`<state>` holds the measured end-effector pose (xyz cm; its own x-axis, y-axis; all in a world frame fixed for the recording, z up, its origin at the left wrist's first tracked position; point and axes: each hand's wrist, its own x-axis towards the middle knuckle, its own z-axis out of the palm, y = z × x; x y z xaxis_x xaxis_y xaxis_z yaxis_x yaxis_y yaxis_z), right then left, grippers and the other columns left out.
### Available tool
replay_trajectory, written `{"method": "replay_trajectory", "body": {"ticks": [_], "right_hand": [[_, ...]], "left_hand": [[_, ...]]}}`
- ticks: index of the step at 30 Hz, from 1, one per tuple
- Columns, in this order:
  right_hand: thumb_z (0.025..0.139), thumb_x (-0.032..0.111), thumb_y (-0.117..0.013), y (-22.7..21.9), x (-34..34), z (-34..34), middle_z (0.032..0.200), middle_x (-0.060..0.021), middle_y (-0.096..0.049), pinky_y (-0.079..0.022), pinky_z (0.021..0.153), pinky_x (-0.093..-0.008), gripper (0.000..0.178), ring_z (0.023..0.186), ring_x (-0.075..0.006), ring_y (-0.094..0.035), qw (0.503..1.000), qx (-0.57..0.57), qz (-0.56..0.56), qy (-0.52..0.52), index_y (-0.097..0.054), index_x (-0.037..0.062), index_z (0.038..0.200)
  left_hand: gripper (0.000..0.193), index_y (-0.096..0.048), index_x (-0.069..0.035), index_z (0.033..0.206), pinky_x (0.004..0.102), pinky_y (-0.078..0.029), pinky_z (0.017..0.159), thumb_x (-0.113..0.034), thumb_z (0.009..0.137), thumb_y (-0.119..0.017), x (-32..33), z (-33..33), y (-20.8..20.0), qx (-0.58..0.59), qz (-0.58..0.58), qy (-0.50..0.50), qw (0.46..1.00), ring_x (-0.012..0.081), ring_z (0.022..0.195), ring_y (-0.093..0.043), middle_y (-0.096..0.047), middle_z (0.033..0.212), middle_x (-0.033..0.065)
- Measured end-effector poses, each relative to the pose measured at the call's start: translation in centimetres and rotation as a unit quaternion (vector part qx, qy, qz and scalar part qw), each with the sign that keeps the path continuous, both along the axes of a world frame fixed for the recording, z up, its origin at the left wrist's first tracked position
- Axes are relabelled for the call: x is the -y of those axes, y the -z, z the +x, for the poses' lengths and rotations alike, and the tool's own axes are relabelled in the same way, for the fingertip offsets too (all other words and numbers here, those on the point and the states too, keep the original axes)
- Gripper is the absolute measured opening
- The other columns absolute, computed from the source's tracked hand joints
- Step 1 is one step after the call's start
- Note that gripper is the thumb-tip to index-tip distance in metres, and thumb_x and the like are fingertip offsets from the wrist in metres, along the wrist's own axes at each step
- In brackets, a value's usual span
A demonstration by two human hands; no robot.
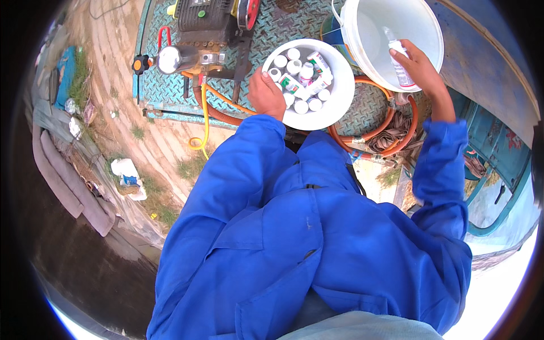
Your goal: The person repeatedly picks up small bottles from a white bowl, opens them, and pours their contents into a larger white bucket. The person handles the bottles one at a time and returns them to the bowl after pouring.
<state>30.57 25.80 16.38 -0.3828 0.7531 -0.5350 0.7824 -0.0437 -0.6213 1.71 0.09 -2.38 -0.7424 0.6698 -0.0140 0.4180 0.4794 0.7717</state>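
My left hand (266, 95) grips the left rim of a round white basin (343, 102). Inside the basin lie several small white bottles (294, 67), some upright and some on their sides, a few with green and white labels. My right hand (420, 67) is closed around a white bottle (401, 68) with printed lettering, tilted over the mouth of a large white bucket (368, 28). A pale streak shows at the bottle's far end; I cannot tell whether it is a nozzle or something pouring out.
Basin and bucket stand on a teal tread-plate metal bed (283, 25). A motor-driven pump (204, 28) sits at the back left. Orange hoses (368, 139) coil beside the basin, and a yellow hose (204, 122) hangs over the edge. Dirt ground (158, 147) lies left, a teal metal frame (498, 153) right.
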Motion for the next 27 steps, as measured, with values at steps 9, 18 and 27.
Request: {"method": "replay_trajectory", "body": {"ticks": [9,18,27], "right_hand": [[0.103,0.042,-0.077,3.5,-4.9,3.8,0.112,-0.0094,-0.078,-0.057,0.086,-0.0355,0.051,0.099,-0.0192,-0.072,0.983,0.137,-0.105,-0.055,-0.073,0.0051,0.137],[0.096,0.031,-0.083,0.2,-6.2,4.5,0.106,-0.0125,-0.075,-0.055,0.072,-0.0384,0.045,0.092,-0.0208,-0.070,0.976,0.188,-0.054,-0.095,-0.072,0.0052,0.132],[0.086,0.023,-0.090,-2.5,-6.4,5.4,0.108,-0.0203,-0.078,-0.058,0.087,-0.0463,0.048,0.098,-0.0328,-0.075,0.971,0.167,0.083,-0.150,-0.072,0.0023,0.126]], "left_hand": [[0.048,-0.067,0.002,0.137,0.0535,-0.054,0.100,-0.036,0.122,-0.041,-0.2,0.1,-0.8,-0.002,-0.030,-0.008,1.000,0.0487,0.117,-0.068,-0.070,0.129,0.0266],[0.044,-0.068,-0.003,0.138,0.0601,-0.051,0.098,-0.034,0.121,-0.042,-0.2,0.1,-0.6,0.004,-0.007,-0.002,1.000,0.0483,0.118,-0.067,-0.072,0.126,0.0239],[0.046,-0.067,-0.002,0.141,0.0607,-0.050,0.101,-0.035,0.121,-0.042,-0.1,0.0,-0.4,-0.002,-0.017,-0.006,1.000,0.0485,0.121,-0.066,-0.072,0.130,0.0238]]}}
